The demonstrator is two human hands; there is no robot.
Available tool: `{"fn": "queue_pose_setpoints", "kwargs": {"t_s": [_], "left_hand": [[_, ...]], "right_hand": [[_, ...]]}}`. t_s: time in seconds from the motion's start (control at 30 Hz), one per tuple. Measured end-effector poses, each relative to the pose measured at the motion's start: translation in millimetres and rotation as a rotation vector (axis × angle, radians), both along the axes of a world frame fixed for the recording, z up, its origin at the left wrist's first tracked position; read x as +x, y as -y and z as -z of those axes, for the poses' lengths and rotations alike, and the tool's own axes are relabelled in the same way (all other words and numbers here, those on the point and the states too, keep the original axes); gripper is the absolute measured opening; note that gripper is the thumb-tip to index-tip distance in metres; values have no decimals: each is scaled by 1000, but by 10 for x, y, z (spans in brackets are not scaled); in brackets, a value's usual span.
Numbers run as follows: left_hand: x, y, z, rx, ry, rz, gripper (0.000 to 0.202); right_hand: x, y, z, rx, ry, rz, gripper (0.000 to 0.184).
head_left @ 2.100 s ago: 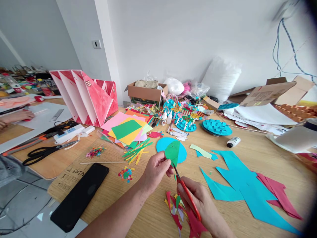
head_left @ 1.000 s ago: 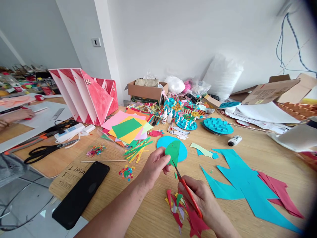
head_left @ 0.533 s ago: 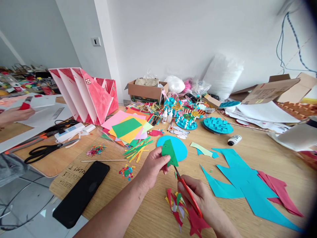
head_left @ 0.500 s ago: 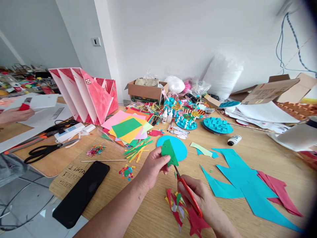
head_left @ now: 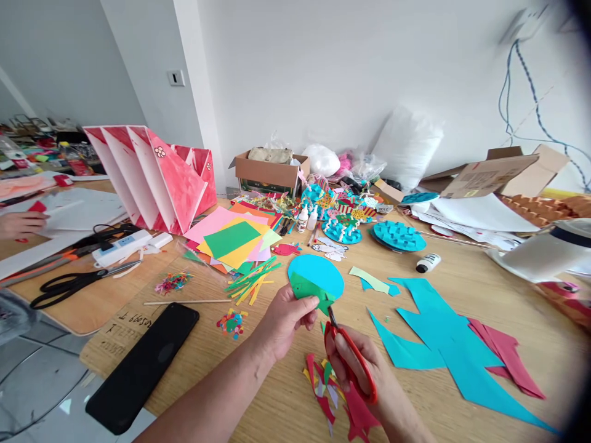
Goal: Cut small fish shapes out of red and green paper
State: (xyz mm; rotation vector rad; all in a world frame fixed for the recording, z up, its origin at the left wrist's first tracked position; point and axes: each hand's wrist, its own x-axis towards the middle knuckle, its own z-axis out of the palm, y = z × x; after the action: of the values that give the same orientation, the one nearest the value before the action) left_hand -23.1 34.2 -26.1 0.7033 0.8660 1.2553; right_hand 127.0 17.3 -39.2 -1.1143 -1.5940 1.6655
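Note:
My left hand (head_left: 289, 317) pinches a green paper piece (head_left: 302, 288) between thumb and fingers, above a blue paper disc (head_left: 318, 266) on the table. In my right hand (head_left: 357, 360) are red-handled scissors (head_left: 353, 363), their blade tips at the lower right edge of the green paper. The blades are partly hidden by the paper. Under the hands lies a heap of red, yellow, green and lilac paper scraps (head_left: 325, 394). Large blue paper offcuts (head_left: 443, 341) spread out to the right.
A black phone (head_left: 143, 369) and black scissors (head_left: 69, 283) lie to the left. Coloured sheets (head_left: 233, 237), green paper strips (head_left: 252, 277), glue bottles (head_left: 302, 218) and a blue decorated disc (head_left: 398, 235) stand further back. Another person's hand (head_left: 23, 223) shows at far left.
The green paper has been turned and tilted in my left hand, showing more of the blue disc. The scissors' handles have spread apart. The other person's hand has moved left and lower.

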Motion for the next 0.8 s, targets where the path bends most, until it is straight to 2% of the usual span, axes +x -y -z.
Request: {"fn": "queue_pose_setpoints", "kwargs": {"t_s": [0.17,0.53,0.8], "left_hand": [[3,2,9,-7,15,32,19],[100,27,2,28,18,-86,18],[135,53,7,53,-27,-105,16]], "right_hand": [[-7,1,15,-27,-38,14,42],[-47,34,60,-24,-65,-2,43],[-92,56,90,-31,-138,38,41]]}}
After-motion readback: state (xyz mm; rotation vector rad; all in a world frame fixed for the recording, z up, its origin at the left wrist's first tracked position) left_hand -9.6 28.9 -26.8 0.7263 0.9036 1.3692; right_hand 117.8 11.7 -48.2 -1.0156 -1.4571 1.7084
